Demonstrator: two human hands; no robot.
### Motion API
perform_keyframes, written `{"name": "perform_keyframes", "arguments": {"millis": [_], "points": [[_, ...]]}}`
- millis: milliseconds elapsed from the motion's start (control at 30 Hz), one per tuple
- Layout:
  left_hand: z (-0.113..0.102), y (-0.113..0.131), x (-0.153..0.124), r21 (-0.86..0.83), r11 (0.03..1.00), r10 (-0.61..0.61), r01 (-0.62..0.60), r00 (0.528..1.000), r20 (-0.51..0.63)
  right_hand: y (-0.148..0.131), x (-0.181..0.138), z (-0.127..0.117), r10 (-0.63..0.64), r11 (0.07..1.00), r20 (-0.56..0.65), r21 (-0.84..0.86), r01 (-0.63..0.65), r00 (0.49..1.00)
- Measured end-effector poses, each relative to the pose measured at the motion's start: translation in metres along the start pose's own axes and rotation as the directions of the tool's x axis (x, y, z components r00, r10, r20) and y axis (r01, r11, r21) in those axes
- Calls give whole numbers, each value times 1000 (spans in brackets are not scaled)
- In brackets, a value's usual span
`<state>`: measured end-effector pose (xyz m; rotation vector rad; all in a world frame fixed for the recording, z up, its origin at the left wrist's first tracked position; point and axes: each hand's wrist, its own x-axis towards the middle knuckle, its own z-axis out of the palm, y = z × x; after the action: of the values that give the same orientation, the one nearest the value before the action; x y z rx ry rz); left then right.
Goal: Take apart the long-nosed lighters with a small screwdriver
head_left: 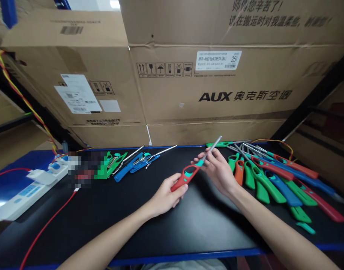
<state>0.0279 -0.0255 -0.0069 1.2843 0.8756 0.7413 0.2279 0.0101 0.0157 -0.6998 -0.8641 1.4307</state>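
A red long-nozzle lighter (pixel 188 174) with a teal trigger and a metal tube is held over the black table (pixel 110 217), tube pointing up and to the right. My left hand (pixel 167 195) is closed around the bottom of its red handle. Fingers of my right hand (pixel 217 168) pinch the lighter near the teal part where the metal tube begins. Just right of that hand lies a heap of red, green and blue lighters (pixel 275 178).
A few blue and green lighters (pixel 132 163) lie at the back left of the table. A white power strip (pixel 28 189) with red cables sits at the far left. Large cardboard boxes (pixel 211 82) wall off the back edge.
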Motion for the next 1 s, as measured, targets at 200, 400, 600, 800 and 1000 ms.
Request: {"name": "perform_keyframes", "arguments": {"millis": [200, 400, 600, 800, 1000], "points": [[-11, 6, 3, -37, 999, 11, -12, 1000, -25, 10, 4, -16, 51, 909, 217, -415, 45, 975], [-23, 7, 7, 39, 998, 44, -40, 995, -92, 24, 36, -66, -77, 67, 408, -908, 413, 910], [-35, 12, 8, 70, 995, 84, -74, 985, -149, 27, 51, -87, 63, -157, 433, -885, 437, 899], [-41, 12, 12, -153, 987, 10, -42, 980, -199, 12, 33, -62, 22, -79, 550, -831, 550, 835], [-46, 12, 16, -262, 965, -28, -5, 992, -121, 9, 11, -34, -308, 524, 328, -725, 447, 893]]}}
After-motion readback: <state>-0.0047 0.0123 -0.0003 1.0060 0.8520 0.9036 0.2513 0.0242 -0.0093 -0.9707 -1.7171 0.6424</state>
